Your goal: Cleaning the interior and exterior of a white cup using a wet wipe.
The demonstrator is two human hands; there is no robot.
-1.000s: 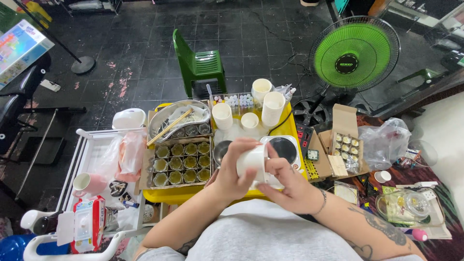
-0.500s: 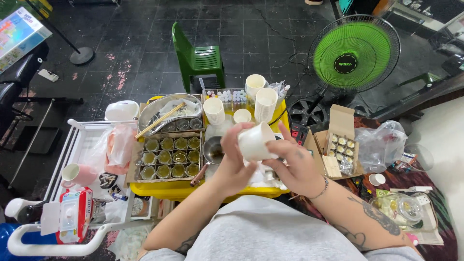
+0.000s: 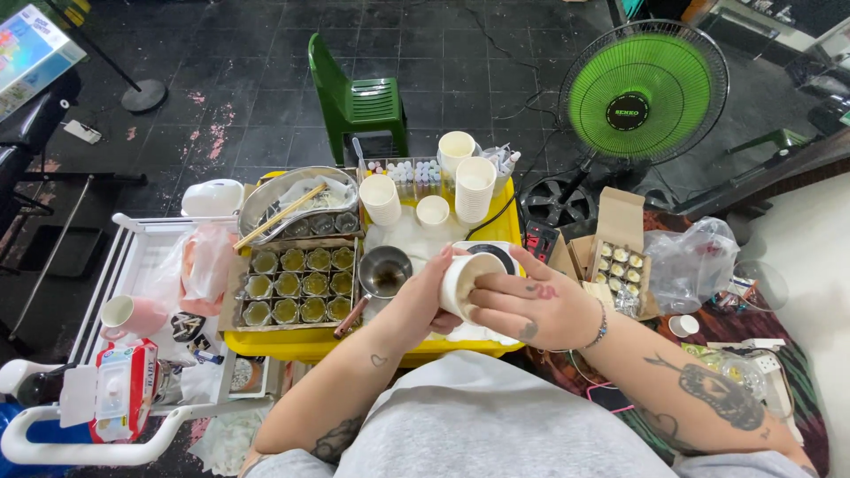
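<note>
Since half a second ago your hands have dropped a little toward your lap, and the white paper cup (image 3: 462,285) now lies on its side with its mouth turned to your right. Your left hand (image 3: 423,301) is wrapped around the cup's body, grasping it from behind. Your right hand (image 3: 536,305) is at the cup's mouth, fingers (image 3: 489,295) laid across the rim and reaching inside; whether they pinch anything in there you cannot tell.

On the yellow tray (image 3: 292,341) in front of you a grid of small cups (image 3: 299,285) holds a greenish-brown filling. A small metal pot (image 3: 384,271) with a dark residue stands just beside the grid, close to your left hand. Behind it, stacks of empty paper cups (image 3: 474,188) stand upright near a clear box of small bottles (image 3: 414,176). A metal basin (image 3: 297,205) holds paper and a wooden stick (image 3: 279,216). To your right, an open cardboard box (image 3: 618,252) holds small filled cups.

The cup's inside is hidden by your right hand, and its base by your left palm.
</note>
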